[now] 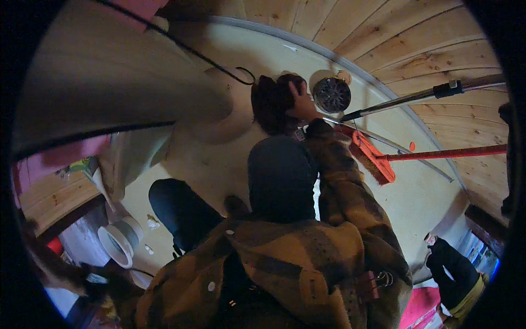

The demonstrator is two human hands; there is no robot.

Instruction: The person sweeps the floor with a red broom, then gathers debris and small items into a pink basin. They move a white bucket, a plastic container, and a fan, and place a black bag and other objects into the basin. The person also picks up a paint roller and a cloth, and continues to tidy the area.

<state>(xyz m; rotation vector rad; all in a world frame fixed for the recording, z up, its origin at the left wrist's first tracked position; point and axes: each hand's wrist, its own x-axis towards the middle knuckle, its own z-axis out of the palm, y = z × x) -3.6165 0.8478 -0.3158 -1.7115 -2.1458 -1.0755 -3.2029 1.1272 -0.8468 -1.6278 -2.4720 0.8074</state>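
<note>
My right hand reaches forward to a dark maroon, soft-looking bundle on the pale floor, and its fingers press round the right side of it. Whether the bundle is cloth or a bag I cannot make out. Just right of that hand sits a round dark metal piece with a patterned, grate-like top. Far out at the lower left is my left hand, dim and bent by the lens. Its fingers are too dark to read. A white round container is near it.
A red broom and metal poles lean at the right, by the wood-plank wall. A thin black hooked rod crosses the upper left beside a large pale curved surface. Another person's dark-clad leg is at lower right.
</note>
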